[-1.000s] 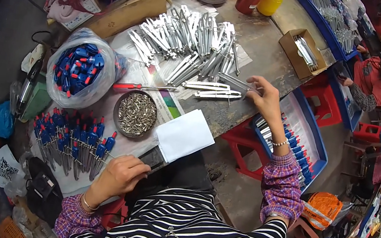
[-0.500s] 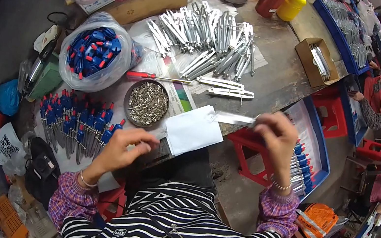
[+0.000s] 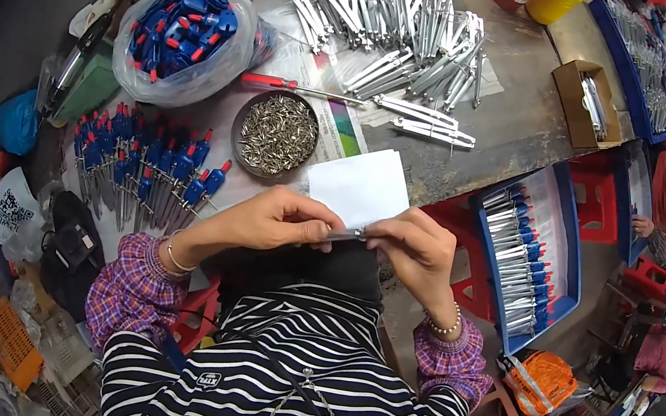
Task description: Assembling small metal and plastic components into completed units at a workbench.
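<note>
Both my hands meet just in front of the table edge, below a folded white paper [image 3: 360, 184]. Between them is a small slim silver metal part [image 3: 349, 233], mostly hidden by the fingers. My left hand [image 3: 287, 223] pinches one end between thumb and fingers. The other end is closed in the fingers of my right hand [image 3: 415, 249]. Beyond the left hand a dark round dish [image 3: 277, 135] is filled with small metal pins or screws. A red-handled screwdriver [image 3: 270, 82] lies behind the dish. Several slim silver metal legs [image 3: 395, 35] are heaped farther back, two lying separately.
At left stands a clear plastic bag [image 3: 131, 61] of blue parts with red tips. Several blue-headed assemblies [image 3: 150, 166] are bunched nearer me. On the right, a blue tray [image 3: 572, 285] holds rows of similar pieces beside a red stool [image 3: 473, 287]. A cardboard box [image 3: 575, 94] sits at the table's right.
My right hand has come in from the right with the silver part, and my left hand has moved right to meet it. Both now grip the part. The whole view has shifted slightly.
</note>
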